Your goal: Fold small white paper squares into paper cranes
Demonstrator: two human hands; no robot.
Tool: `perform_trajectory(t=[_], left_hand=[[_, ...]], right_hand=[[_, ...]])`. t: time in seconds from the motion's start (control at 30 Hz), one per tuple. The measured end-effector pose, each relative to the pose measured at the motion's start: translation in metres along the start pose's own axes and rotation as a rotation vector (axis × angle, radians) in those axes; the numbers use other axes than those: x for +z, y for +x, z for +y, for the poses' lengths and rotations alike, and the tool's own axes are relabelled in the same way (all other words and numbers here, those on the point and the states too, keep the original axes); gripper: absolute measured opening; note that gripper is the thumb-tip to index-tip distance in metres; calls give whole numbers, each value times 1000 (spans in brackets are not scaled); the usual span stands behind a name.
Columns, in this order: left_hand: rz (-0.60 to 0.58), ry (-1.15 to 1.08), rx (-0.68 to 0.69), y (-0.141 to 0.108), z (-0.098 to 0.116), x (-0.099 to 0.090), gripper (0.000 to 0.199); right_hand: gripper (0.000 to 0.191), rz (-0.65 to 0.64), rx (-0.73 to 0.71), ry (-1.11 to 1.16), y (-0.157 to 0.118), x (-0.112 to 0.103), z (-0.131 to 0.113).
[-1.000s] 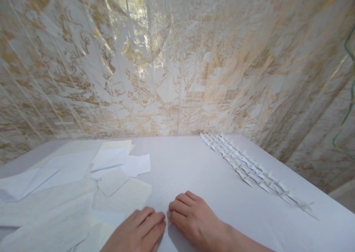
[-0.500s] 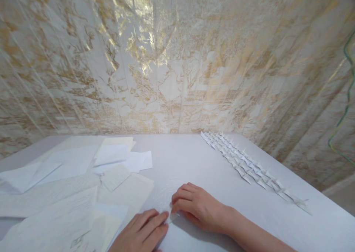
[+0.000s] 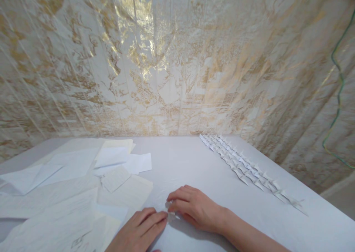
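A small piece of white paper (image 3: 171,217) lies on the white table between my two hands at the lower middle. My left hand (image 3: 140,228) presses on its left side with the fingers together. From the right, my right hand (image 3: 192,207) reaches over it, fingers curled and their tips at its upper edge. The fingers partly hide the paper, so its folds cannot be made out.
Overlapping white and cream sheets (image 3: 66,200) cover the left of the table (image 3: 172,163). Rows of small folded paper pieces (image 3: 244,167) run diagonally along the right side. Behind stands a gold-patterned curtain (image 3: 172,78); a green cord (image 3: 338,96) hangs at right.
My right hand has shifted slightly left, its fingertips nearer the left hand. A little more of the small paper shows between the hands. The view has moved slightly.
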State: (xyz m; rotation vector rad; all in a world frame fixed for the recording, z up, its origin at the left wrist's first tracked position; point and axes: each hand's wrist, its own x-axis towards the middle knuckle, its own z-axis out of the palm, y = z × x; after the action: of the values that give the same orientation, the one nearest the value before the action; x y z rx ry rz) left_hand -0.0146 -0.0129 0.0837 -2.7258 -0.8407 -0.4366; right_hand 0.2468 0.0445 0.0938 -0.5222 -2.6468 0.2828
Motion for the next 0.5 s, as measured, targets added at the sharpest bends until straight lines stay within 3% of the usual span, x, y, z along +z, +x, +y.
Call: perform_trajectory(t=[0.17, 0.23, 0.5], left_hand=[[54, -41, -13, 0, -3, 4, 47], [112, -70, 51, 0, -5, 3, 45], [49, -104, -73, 0, 3, -3, 43]], right_hand=[[12, -6, -46, -52, 1, 6, -2], [8, 20, -52, -47, 2, 9, -2], [10, 79, 49, 141, 7, 11, 1]])
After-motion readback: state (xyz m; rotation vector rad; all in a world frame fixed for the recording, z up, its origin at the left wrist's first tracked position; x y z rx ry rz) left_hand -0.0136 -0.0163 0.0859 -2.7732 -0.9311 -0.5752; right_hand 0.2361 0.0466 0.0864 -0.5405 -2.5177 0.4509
